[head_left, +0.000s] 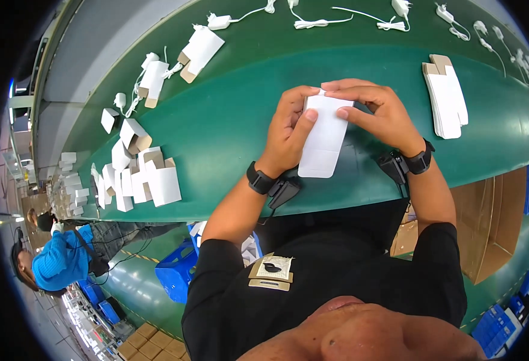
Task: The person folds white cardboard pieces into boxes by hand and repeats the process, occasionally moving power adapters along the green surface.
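A white cardboard box (324, 135), long and narrow with a flap toward me, is held between both my hands above the green table. My left hand (291, 123) grips its left side, thumb lying on the face and fingers curled at the far end. My right hand (373, 105) has its thumb on the right edge of the box, with fingers bent over the far end. Both sets of fingertips meet near that end and partly hide it. To the right lies a stack of flattened white boxes (446, 99).
Several opened white boxes (150, 180) stand at the table's left. White power adapters with cables (318, 23) line the far edge of the green table (234, 138). A large brown carton (487, 222) and a blue bin (177, 271) sit below the near edge. Another person (63, 259) is at left.
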The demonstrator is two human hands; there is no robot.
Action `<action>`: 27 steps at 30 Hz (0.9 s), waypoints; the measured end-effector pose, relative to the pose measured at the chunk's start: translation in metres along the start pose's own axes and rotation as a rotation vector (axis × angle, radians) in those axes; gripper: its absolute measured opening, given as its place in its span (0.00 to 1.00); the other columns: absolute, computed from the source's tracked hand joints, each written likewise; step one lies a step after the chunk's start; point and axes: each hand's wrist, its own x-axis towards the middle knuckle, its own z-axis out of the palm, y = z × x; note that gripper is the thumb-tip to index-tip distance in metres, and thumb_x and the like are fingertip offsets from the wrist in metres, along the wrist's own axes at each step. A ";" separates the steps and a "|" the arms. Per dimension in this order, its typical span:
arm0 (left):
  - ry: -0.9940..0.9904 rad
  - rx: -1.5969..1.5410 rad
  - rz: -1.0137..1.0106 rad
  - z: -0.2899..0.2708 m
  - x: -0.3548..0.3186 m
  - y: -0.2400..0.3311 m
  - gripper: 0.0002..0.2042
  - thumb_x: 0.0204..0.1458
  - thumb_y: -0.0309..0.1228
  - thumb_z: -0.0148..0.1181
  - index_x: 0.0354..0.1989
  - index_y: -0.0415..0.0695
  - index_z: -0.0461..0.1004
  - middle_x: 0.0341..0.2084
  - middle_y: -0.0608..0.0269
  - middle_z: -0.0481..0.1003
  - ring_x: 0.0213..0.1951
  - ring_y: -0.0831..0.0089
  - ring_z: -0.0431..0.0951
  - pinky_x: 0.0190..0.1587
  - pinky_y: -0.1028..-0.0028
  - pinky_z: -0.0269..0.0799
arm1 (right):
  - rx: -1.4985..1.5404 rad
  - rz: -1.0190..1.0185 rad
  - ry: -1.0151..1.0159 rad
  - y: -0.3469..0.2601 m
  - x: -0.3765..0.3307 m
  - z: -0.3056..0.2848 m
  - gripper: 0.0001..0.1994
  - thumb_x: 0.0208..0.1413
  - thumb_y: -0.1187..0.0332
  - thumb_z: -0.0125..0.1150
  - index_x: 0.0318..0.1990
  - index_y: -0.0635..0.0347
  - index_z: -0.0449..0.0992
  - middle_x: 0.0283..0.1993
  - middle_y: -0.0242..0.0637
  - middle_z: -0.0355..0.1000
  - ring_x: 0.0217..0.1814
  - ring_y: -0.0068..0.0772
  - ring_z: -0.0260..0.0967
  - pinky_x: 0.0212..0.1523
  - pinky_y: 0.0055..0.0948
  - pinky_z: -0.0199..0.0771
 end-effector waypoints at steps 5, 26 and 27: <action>0.215 0.062 0.109 -0.018 0.008 0.001 0.23 0.63 0.27 0.53 0.66 0.43 0.58 0.52 0.54 0.71 0.53 0.67 0.71 0.55 0.67 0.67 | -0.290 -0.063 -0.007 -0.020 0.006 -0.012 0.18 0.58 0.66 0.63 0.55 0.62 0.77 0.61 0.48 0.71 0.66 0.45 0.66 0.64 0.38 0.66; 0.005 0.199 -0.033 0.027 0.076 0.038 0.22 0.58 0.29 0.62 0.60 0.39 0.67 0.54 0.54 0.73 0.56 0.65 0.73 0.54 0.69 0.72 | -1.396 0.313 0.620 0.006 -0.074 -0.118 0.09 0.51 0.69 0.58 0.35 0.64 0.80 0.36 0.50 0.78 0.41 0.51 0.77 0.44 0.44 0.76; -0.015 0.174 -0.035 0.041 0.072 0.044 0.22 0.58 0.29 0.62 0.60 0.39 0.67 0.54 0.54 0.73 0.56 0.65 0.73 0.54 0.69 0.72 | -1.379 0.413 0.578 0.012 -0.069 -0.123 0.09 0.52 0.66 0.59 0.33 0.62 0.80 0.33 0.47 0.78 0.38 0.50 0.77 0.41 0.45 0.76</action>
